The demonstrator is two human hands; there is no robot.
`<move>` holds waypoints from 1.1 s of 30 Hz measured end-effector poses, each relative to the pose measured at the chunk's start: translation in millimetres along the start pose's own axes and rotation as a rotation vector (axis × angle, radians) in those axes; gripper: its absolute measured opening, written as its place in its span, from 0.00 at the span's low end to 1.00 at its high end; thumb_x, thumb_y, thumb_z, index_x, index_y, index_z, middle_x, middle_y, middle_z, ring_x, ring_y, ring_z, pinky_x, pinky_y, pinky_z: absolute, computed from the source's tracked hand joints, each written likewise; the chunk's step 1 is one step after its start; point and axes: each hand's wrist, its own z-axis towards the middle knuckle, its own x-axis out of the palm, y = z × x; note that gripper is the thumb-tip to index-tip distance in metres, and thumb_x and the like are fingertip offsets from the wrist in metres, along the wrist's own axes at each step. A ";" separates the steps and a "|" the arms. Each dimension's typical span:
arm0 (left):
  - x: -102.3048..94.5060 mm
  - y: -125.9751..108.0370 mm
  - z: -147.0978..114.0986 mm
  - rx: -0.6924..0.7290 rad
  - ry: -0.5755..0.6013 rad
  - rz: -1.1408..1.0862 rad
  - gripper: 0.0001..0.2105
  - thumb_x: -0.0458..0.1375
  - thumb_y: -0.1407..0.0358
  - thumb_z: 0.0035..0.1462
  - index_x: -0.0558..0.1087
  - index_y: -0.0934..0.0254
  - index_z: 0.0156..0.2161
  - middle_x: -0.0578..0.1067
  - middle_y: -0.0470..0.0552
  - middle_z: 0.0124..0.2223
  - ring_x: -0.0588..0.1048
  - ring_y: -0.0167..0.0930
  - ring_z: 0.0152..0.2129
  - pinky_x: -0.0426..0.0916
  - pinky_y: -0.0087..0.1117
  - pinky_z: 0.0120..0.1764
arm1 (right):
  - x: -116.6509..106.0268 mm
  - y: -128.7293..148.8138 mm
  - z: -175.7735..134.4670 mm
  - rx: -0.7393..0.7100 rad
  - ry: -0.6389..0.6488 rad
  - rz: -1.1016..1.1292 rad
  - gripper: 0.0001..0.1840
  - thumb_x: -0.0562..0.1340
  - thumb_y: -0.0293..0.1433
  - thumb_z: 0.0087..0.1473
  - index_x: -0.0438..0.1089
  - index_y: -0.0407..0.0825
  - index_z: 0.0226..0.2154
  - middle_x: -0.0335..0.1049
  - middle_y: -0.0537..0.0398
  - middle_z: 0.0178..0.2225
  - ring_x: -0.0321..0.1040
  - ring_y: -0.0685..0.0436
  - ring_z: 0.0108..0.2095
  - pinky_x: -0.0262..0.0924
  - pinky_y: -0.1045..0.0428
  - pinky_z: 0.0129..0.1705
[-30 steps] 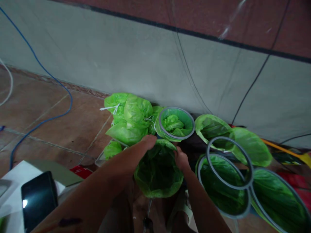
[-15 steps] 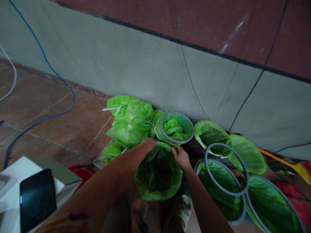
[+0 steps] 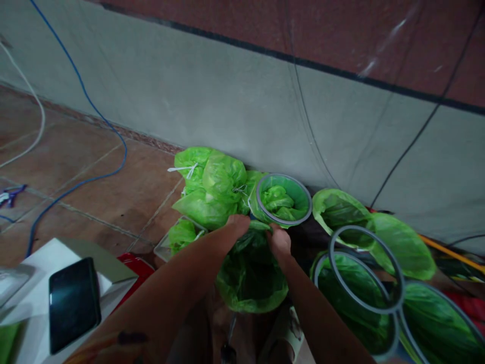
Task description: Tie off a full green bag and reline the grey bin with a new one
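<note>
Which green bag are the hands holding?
The open green bag between the forearms: the left hand and right hand grip its far rim. Neither hand grips the other green bags.

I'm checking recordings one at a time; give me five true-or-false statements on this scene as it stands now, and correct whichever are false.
1. The left hand and right hand hold the far rim of an open, translucent green bag. True.
2. The black rectangular phone lies on the brown tiled floor. False: the phone lies on a white box.
3. A thin blue cable curves across the floor on the left side of the picture. True.
4. The tie on the pile of bulging green bags by the grey wall is red. False: the tie is white.
5. The round green container with a grey rim holds crumpled green material. True.
</note>
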 end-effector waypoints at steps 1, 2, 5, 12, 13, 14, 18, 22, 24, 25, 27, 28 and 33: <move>-1.1 -0.1 -0.1 -0.006 -0.008 0.009 0.16 0.57 0.63 0.59 0.73 0.68 0.51 0.77 0.63 0.50 0.75 0.45 0.49 0.69 0.40 0.50 | -1.2 -1.8 -1.3 0.027 -0.005 0.005 0.16 0.56 0.34 0.61 0.71 0.47 0.48 0.76 0.46 0.44 0.72 0.40 0.44 0.60 0.52 0.43; -2.8 0.2 -0.1 -0.010 -0.016 0.018 0.19 0.58 0.61 0.59 0.71 0.68 0.53 0.77 0.63 0.50 0.74 0.45 0.49 0.69 0.40 0.50 | -2.4 -4.4 -3.2 0.063 -0.014 0.014 0.17 0.56 0.34 0.61 0.71 0.48 0.49 0.76 0.46 0.44 0.73 0.40 0.44 0.61 0.51 0.43; -10.2 5.2 0.6 0.009 -0.044 0.015 0.32 0.61 0.51 0.54 0.65 0.66 0.60 0.74 0.63 0.55 0.72 0.46 0.52 0.68 0.41 0.52 | -3.5 -17.2 -12.7 0.228 -0.052 0.037 0.18 0.54 0.35 0.61 0.71 0.48 0.50 0.76 0.44 0.43 0.74 0.38 0.42 0.62 0.49 0.41; -16.5 23.1 0.0 0.043 -0.001 -0.120 0.39 0.61 0.46 0.51 0.59 0.64 0.64 0.68 0.59 0.62 0.69 0.40 0.57 0.64 0.34 0.55 | 7.0 -49.9 -48.0 0.414 -0.028 0.065 0.30 0.62 0.41 0.54 0.64 0.40 0.55 0.74 0.37 0.44 0.74 0.34 0.44 0.63 0.47 0.42; -15.4 22.9 -0.2 0.048 0.000 -0.124 0.36 0.59 0.47 0.54 0.61 0.64 0.63 0.69 0.58 0.61 0.70 0.39 0.56 0.64 0.33 0.55 | 6.8 -52.5 -51.2 0.394 -0.045 0.065 0.36 0.64 0.41 0.52 0.60 0.39 0.58 0.73 0.34 0.47 0.73 0.33 0.47 0.63 0.46 0.44; -14.4 22.0 0.0 0.051 -0.008 -0.121 0.33 0.56 0.48 0.57 0.62 0.64 0.63 0.70 0.58 0.61 0.70 0.38 0.56 0.64 0.32 0.55 | 5.4 -54.6 -53.0 0.370 -0.078 0.064 0.41 0.65 0.42 0.50 0.57 0.37 0.60 0.71 0.32 0.49 0.71 0.32 0.49 0.62 0.45 0.46; -12.4 15.4 3.6 0.069 -0.041 -0.048 0.23 0.45 0.54 0.65 0.71 0.63 0.56 0.75 0.56 0.56 0.73 0.36 0.52 0.67 0.32 0.51 | -9.8 -58.1 -45.1 0.249 -0.206 0.106 0.37 0.61 0.42 0.54 0.58 0.37 0.60 0.67 0.32 0.54 0.65 0.31 0.55 0.58 0.44 0.54; -12.1 12.9 4.9 0.065 -0.046 0.020 0.20 0.44 0.60 0.66 0.76 0.62 0.49 0.78 0.54 0.50 0.75 0.35 0.48 0.69 0.32 0.49 | -19.7 -54.8 -28.2 0.138 -0.129 0.132 0.23 0.55 0.36 0.61 0.66 0.42 0.55 0.72 0.41 0.51 0.68 0.36 0.51 0.58 0.47 0.53; -10.5 12.5 3.3 0.052 -0.050 0.041 0.18 0.47 0.59 0.64 0.76 0.61 0.49 0.78 0.53 0.50 0.75 0.35 0.48 0.69 0.33 0.49 | -17.6 -52.7 -23.7 0.145 -0.047 0.104 0.21 0.54 0.35 0.61 0.68 0.44 0.53 0.75 0.43 0.48 0.71 0.38 0.47 0.59 0.48 0.49; -9.3 12.0 2.3 0.045 -0.049 0.052 0.17 0.48 0.59 0.64 0.76 0.61 0.49 0.78 0.54 0.49 0.75 0.36 0.48 0.69 0.33 0.49 | -15.3 -52.0 -22.6 0.161 -0.018 0.089 0.20 0.54 0.34 0.62 0.68 0.45 0.53 0.75 0.44 0.46 0.72 0.38 0.46 0.60 0.49 0.47; -6.5 9.4 0.6 0.032 -0.041 0.076 0.17 0.50 0.59 0.62 0.76 0.63 0.48 0.78 0.57 0.49 0.75 0.39 0.48 0.70 0.36 0.48 | -10.6 -51.4 -21.9 0.194 0.009 0.065 0.20 0.54 0.33 0.62 0.68 0.46 0.54 0.76 0.45 0.45 0.73 0.39 0.43 0.60 0.50 0.44; -5.2 7.5 -0.1 0.027 -0.034 0.088 0.17 0.50 0.60 0.62 0.77 0.64 0.47 0.78 0.58 0.49 0.76 0.40 0.48 0.71 0.37 0.48 | -8.7 -51.4 -22.1 0.206 0.010 0.059 0.20 0.54 0.33 0.62 0.68 0.47 0.54 0.76 0.45 0.44 0.73 0.40 0.42 0.60 0.50 0.43; -0.6 -3.0 -2.4 0.009 -0.006 0.128 0.15 0.51 0.68 0.59 0.76 0.69 0.47 0.78 0.64 0.48 0.76 0.43 0.48 0.71 0.40 0.48 | -6.0 -49.3 -26.1 0.245 -0.020 0.073 0.18 0.53 0.33 0.63 0.69 0.47 0.52 0.76 0.46 0.42 0.73 0.42 0.41 0.58 0.52 0.39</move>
